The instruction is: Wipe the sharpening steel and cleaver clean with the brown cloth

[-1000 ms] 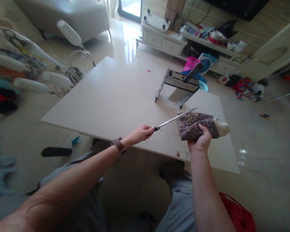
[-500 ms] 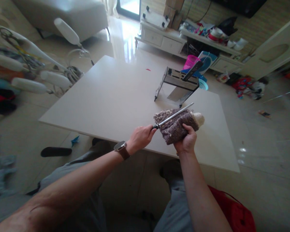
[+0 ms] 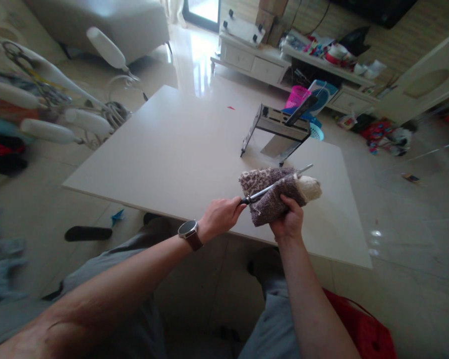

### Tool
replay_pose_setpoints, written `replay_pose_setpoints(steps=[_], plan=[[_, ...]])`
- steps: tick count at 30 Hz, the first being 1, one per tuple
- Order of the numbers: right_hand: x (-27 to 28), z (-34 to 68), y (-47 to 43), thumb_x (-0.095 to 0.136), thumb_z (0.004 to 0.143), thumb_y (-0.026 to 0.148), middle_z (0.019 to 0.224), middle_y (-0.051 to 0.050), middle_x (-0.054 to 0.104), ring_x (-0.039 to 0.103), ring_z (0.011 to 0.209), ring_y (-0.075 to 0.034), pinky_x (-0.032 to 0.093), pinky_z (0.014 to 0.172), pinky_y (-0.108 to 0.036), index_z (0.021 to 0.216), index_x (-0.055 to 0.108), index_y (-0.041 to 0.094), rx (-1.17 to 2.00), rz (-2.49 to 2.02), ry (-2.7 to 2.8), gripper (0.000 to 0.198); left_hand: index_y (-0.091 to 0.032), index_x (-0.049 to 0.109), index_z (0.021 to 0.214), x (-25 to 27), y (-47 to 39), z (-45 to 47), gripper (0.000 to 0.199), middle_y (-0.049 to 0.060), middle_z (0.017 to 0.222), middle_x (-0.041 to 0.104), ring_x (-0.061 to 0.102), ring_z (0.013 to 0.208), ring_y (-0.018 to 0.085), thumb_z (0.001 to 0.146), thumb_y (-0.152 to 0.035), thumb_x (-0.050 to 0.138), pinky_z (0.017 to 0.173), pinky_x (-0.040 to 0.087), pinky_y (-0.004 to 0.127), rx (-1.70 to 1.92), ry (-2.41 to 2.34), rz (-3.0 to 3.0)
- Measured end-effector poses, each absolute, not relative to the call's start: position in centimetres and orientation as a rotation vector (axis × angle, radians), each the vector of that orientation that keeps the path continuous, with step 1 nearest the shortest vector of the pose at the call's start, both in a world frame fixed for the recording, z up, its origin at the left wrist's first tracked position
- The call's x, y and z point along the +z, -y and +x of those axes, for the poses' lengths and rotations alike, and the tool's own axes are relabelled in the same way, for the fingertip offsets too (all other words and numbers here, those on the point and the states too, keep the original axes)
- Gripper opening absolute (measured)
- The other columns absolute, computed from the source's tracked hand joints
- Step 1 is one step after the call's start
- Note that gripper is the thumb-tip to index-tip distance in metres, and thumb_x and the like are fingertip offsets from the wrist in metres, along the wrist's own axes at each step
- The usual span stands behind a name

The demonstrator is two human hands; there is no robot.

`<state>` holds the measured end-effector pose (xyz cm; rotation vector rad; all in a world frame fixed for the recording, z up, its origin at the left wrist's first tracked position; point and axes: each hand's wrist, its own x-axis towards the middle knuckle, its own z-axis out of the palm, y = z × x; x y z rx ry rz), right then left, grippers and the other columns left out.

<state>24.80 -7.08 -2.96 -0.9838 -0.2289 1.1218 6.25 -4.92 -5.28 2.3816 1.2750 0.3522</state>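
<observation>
The metal rod (image 3: 264,191) points away, slanting rightward.

Knife rack (image 3: 279,121) blocks beyond hands (image 3: 221,217); left tabletop (image 3: 153,149) passable.

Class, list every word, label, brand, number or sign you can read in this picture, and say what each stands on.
None can be read.
Wristwatch: dial too small and blurred to read.
Honing steel, folded cloth, knife block: no lettering can be made out.
Clutter on the TV cabinet: too small and blurred for any labels to be read.
</observation>
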Motion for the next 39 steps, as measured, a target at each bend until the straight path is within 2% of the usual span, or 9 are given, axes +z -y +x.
replay_pose_setpoints(steps=[5,11,18,24,29,33,39], plan=[[-3.1,24.5,6.7,0.075,0.062,0.013,0.09,-0.001,0.077,0.072,0.081,-0.017,0.062,0.078,-0.032,0.095,0.071,0.017,1.114,-1.022,0.17,0.034,-0.02,0.061,0.097,-5.0,5.1,6.3,0.049,0.009,0.08,0.072,0.066,0.065,0.023,0.105,-0.05,0.024,0.055,0.024,0.032,0.345,-1.248,2.411],[-3.4,24.3,6.5,0.079,0.059,0.01,0.094,-0.001,0.077,0.072,0.085,-0.018,0.061,0.083,-0.036,0.099,0.071,0.018,1.016,-1.057,0.19,0.042,-0.019,0.061,0.097,-5.1,5.3,6.4,0.049,0.01,0.08,0.073,0.067,0.065,0.023,0.105,-0.05,0.024,0.055,0.025,0.033,0.352,-1.216,2.441],[-3.1,23.8,6.3,0.081,0.056,0.01,0.091,0.001,0.077,0.072,0.083,-0.017,0.061,0.079,-0.034,0.101,0.07,0.018,0.943,-1.056,0.216,0.047,-0.019,0.063,0.097,-5.1,5.4,6.5,0.051,0.011,0.079,0.072,0.066,0.065,0.024,0.105,-0.051,0.024,0.056,0.028,0.032,0.362,-1.207,2.418],[-3.1,24.2,6.3,0.081,0.056,0.011,0.094,0.001,0.077,0.072,0.086,-0.017,0.061,0.079,-0.033,0.11,0.069,0.019,0.912,-1.063,0.242,0.056,-0.02,0.063,0.098,-5.0,5.1,6.3,0.05,0.011,0.081,0.072,0.065,0.066,0.023,0.105,-0.051,0.024,0.057,0.029,0.031,0.343,-1.204,2.412],[-3.2,25.0,6.1,0.08,0.057,0.012,0.097,0.0,0.076,0.072,0.086,-0.017,0.061,0.08,-0.033,0.107,0.069,0.018,0.881,-1.084,0.25,0.052,-0.02,0.064,0.097,-5.0,4.9,6.1,0.049,0.01,0.079,0.071,0.063,0.063,0.022,0.104,-0.051,0.026,0.056,0.027,0.031,0.347,-1.178,2.424],[-3.0,26.2,6.0,0.078,0.057,0.011,0.099,0.001,0.076,0.072,0.087,-0.017,0.061,0.082,-0.034,0.111,0.068,0.019,0.837,-1.082,0.248,0.055,-0.02,0.064,0.095,-5.0,4.7,5.8,0.049,0.009,0.077,0.071,0.061,0.061,0.021,0.104,-0.051,0.026,0.055,0.025,0.031,0.367,-1.146,2.443],[-2.8,28.6,5.9,0.075,0.061,0.009,0.099,-0.001,0.075,0.072,0.088,-0.018,0.062,0.085,-0.037,0.107,0.069,0.016,0.739,-1.055,0.276,0.047,-0.02,0.064,0.096,-5.1,4.1,5.3,0.05,0.009,0.078,0.07,0.063,0.064,0.021,0.104,-0.051,0.026,0.056,0.028,0.031,0.342,-1.1,2.494]])
